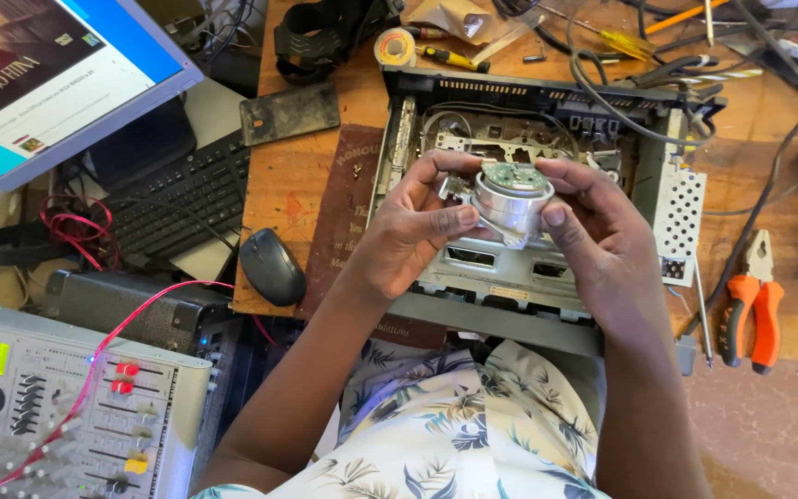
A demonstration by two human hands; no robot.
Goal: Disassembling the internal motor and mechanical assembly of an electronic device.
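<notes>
Both my hands hold a round silver metal drum (513,199) with a small green circuit board on top. My left hand (417,226) grips its left side, thumb across the front. My right hand (593,231) grips its right side, thumb pressed on the drum's wall. The drum is lifted just above an opened grey electronic chassis (510,277) with bare metal frames and wiring inside, which lies on the wooden table (279,185).
Orange-handled pliers (752,300) and a thin screwdriver (700,310) lie at the right. A black mouse (272,266), keyboard (187,189) and tilted monitor (57,74) sit left. An audio mixer (66,407) is at lower left. Cables, tape and screwdrivers crowd the table's far edge.
</notes>
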